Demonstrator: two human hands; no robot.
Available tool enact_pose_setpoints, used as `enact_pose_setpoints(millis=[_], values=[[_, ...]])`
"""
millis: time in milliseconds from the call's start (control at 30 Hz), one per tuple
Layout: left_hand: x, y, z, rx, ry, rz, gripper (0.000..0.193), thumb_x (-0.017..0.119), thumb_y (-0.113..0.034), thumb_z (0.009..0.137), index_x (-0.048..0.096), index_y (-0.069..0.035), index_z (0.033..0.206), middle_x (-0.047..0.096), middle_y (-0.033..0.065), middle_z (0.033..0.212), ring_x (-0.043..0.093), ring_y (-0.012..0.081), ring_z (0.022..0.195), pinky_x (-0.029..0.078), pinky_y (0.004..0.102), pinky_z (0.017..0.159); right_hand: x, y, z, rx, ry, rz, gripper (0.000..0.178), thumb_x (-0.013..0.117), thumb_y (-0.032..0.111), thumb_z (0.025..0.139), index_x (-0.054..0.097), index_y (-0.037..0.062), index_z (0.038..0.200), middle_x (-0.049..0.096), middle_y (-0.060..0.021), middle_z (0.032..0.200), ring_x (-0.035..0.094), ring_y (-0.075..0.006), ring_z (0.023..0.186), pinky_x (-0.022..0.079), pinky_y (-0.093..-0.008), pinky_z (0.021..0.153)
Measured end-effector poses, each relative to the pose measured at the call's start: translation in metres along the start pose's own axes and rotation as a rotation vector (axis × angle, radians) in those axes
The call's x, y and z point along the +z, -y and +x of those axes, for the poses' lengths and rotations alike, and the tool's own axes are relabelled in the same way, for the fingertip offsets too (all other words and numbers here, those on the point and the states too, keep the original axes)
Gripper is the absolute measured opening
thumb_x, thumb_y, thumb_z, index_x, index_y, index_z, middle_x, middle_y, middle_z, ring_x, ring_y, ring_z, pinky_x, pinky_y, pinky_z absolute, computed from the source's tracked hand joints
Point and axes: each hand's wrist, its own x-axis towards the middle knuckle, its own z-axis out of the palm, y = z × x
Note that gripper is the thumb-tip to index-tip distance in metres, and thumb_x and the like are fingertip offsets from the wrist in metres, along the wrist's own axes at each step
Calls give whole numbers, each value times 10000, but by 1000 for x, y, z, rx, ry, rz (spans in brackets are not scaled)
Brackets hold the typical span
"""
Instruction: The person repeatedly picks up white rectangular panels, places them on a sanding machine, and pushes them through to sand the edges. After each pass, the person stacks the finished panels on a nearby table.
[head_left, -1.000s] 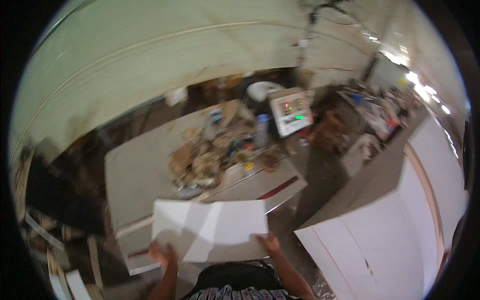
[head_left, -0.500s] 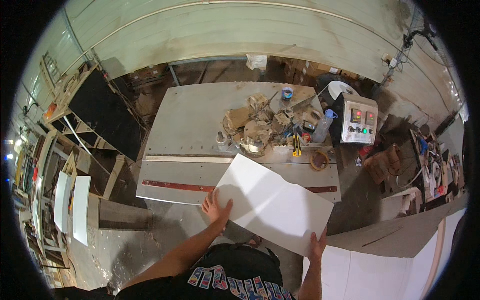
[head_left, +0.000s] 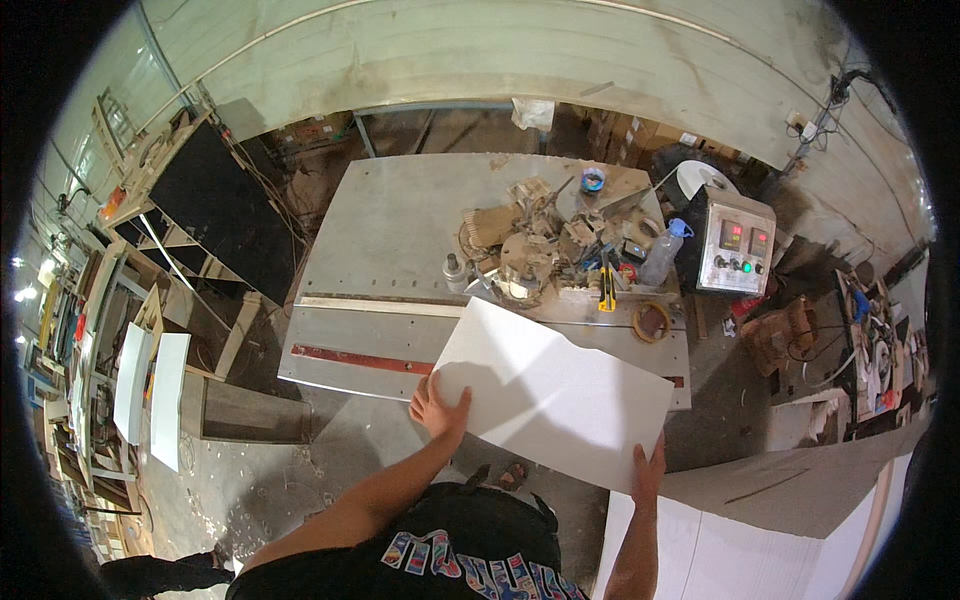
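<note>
Holds a white board (head_left: pixel 560 385) at a slant between both hands, in front of a dark shirt (head_left: pixel 460 535). Pinches its near left corner with the left hand (head_left: pixel 440 410), thumb over the top face. Grasps its near right corner with the right hand (head_left: pixel 648 472), finger spread hidden, so cannot tell. Beyond both hands, on a grey table (head_left: pixel 380 230): a dusty heap of parts (head_left: pixel 522 252), a yellow cutter (head_left: pixel 607 290) and a plastic bottle (head_left: pixel 660 257). Well left of the left hand: two white panels (head_left: pixel 168 400).
</note>
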Motion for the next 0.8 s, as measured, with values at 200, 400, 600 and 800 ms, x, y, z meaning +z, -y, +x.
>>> enact_pose_setpoints(millis=[200,400,600,800], values=[[4,9,23,-89,-67,14,913,917,-549,823,560,-218,1596,494,123,1638,360,402,1558,167,643,1310,28,6,29,-69,110,141,843,767,222,1078,331,-5,1763,519,-154,1684,531,-270,1469,408,-398,1232],[6,19,58,-120,-195,70,920,923,-583,824,573,-226,1597,514,132,1637,377,369,1591,146,687,1322,65,22,45,16,85,52,832,766,175,1062,349,30,1768,488,-208,1734,491,-333,1557,368,-451,1291],[-7,32,87,-169,-190,123,914,901,-600,861,569,-191,1608,499,115,1667,305,374,1670,84,781,1319,105,36,48,43,93,106,908,794,238,1054,302,18,1784,522,-154,1687,521,-308,1499,412,-459,1249],[-19,54,117,-154,-217,130,912,893,-594,877,564,-173,1617,506,113,1667,309,387,1666,125,792,1307,138,29,45,110,81,120,910,790,162,1054,274,-20,1780,494,-185,1704,520,-283,1505,437,-432,1232]])
